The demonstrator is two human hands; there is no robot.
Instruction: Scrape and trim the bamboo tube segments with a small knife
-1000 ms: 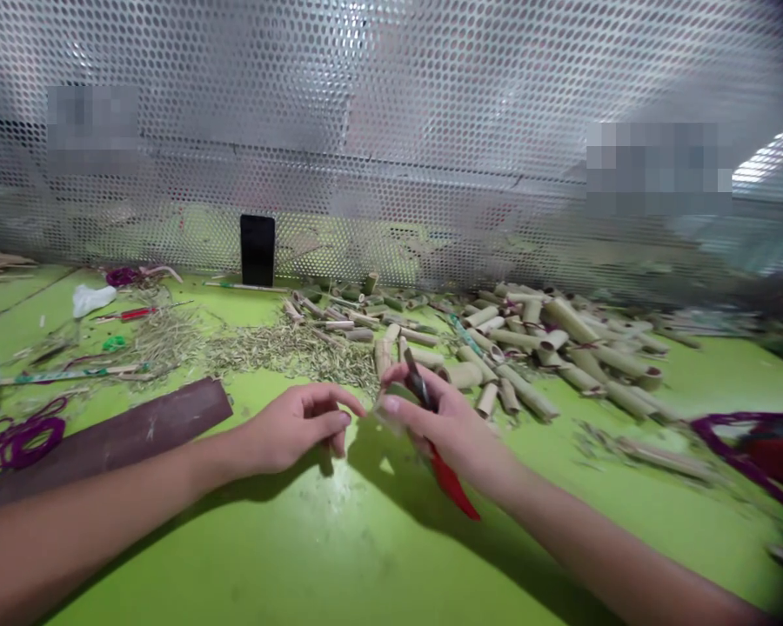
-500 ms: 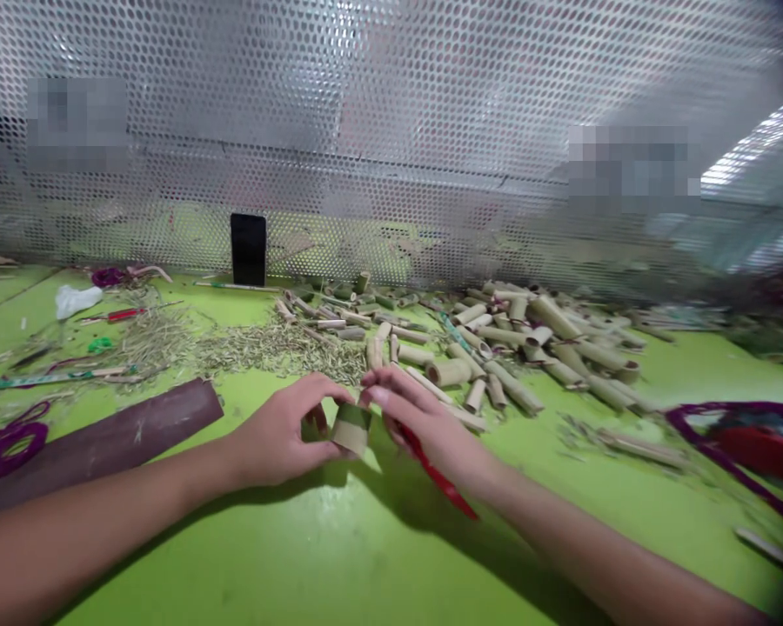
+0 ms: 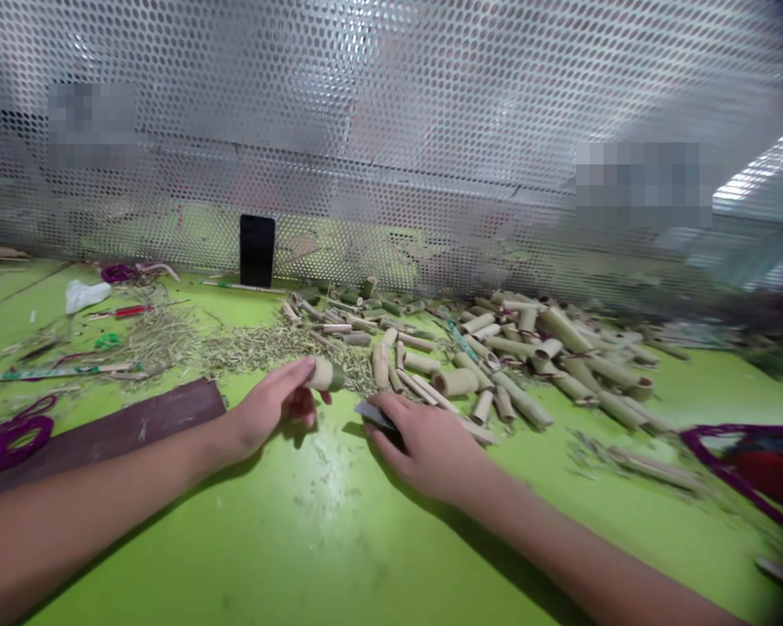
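My left hand (image 3: pixel 280 402) is closed on a short bamboo tube piece (image 3: pixel 324 374), pale with a green part at its right end. The piece is tilted onto its side, just above the table. To the right, my right hand (image 3: pixel 427 439) is wrapped round a knife (image 3: pixel 371 412). Its grey blade points left out of the fist and a dark part shows between the fingers; the rest of the handle is hidden. A gap separates the blade from the bamboo piece. Both hands are low over the green table (image 3: pixel 287 548).
Cut bamboo tubes (image 3: pixel 561 352) lie heaped at the back right. Shavings (image 3: pixel 261 343) spread behind my left hand. A dark brown strip (image 3: pixel 110 435) and purple cord (image 3: pixel 23 435) lie at left. A black phone (image 3: pixel 257 250) stands against the perforated metal screen (image 3: pixel 391 174).
My hands have moved apart. The left has drawn the bamboo piece leftward and turned it onto its side. The knife's red handle is no longer visible; its blade now shows.
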